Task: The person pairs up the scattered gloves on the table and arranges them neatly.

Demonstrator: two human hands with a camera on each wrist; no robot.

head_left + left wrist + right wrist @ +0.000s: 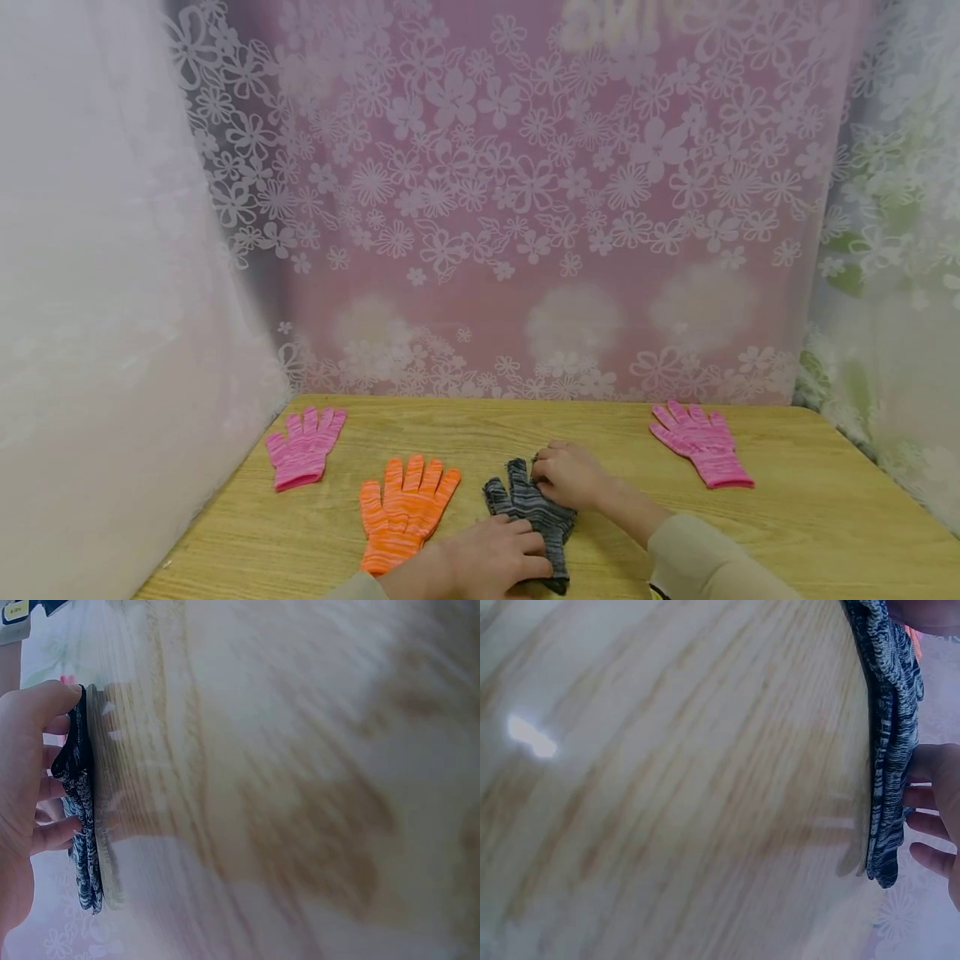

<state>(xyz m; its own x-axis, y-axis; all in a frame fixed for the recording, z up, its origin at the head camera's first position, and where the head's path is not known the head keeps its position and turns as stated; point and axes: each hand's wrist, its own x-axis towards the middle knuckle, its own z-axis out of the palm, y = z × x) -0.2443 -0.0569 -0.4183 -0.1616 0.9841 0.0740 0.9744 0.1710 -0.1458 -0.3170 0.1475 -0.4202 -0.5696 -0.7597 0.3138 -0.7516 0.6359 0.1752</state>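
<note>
A black-and-grey knit glove (553,523) lies on the wooden table, its cuff toward me and its fingers pointing away. My left hand (495,554) rests across the lower part near the cuff, fingers spread over the knit. In the left wrist view the thumb (56,701) touches the cuff edge. My right hand (572,475) covers some of the glove's fingers, hiding them from the head view. Seen from the right wrist, the dark glove (892,750) lies nearly flat, with fingertips of the right hand (941,802) touching its upper side.
An orange knit glove (405,512) lies left of the dark one, partly behind the left forearm. One pink glove (303,448) is at the table's far left, another pink glove (702,446) at the far right. Flower-printed curtains (525,208) enclose the wooden table (615,421).
</note>
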